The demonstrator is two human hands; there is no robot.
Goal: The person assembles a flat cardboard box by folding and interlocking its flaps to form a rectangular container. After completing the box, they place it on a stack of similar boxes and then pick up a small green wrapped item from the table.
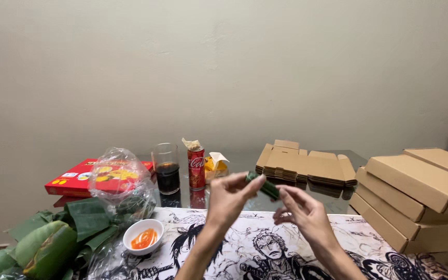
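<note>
Leaf roll [263,186], small and green, sits above the bench [338,205], pinched in the left hand [230,196] fingers; the right hand [303,208] fingers hang loosely curled beside it, perhaps touching its end. It looks still wrapped, unopened

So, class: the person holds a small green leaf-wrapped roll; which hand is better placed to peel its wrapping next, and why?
Probably the right hand: its fingertips hover free at the small green leaf-wrapped roll's near end, while the left hand already pinches the roll, steadying it above the black-and-white illustrated mat.
</note>
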